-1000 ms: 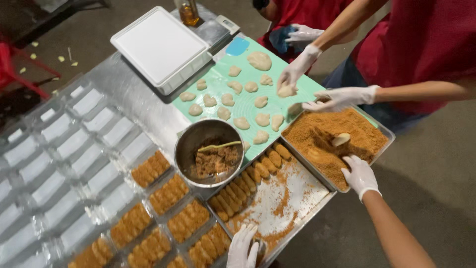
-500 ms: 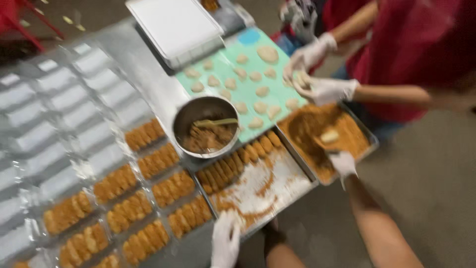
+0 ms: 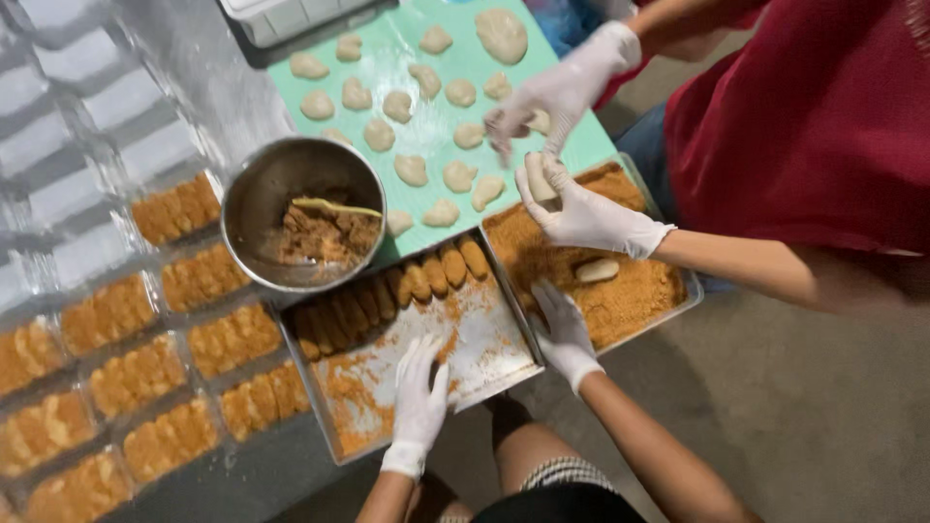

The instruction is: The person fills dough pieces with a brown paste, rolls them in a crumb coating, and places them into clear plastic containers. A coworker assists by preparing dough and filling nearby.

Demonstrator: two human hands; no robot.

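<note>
Left hand (image 3: 418,399) on crumb tray (image 3: 489,360), right hand (image 3: 562,331) beside.

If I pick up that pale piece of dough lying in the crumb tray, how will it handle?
The pale dough piece looks soft: similar pieces on the green mat are lumpy and uneven, so it would likely dent under a firm pinch. Being oblong, it may roll sideways if nudged. The loose crumbs under it should cling to it and probably keep it from sticking to the gloves.

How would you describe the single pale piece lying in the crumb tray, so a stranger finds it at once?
Start at the metal tray of brown crumbs at the table's right end. On the crumbs lies one oval dough piece, near the wearer's right hand. Unlike the coated brown pieces next door, it is pale and bare.
</note>
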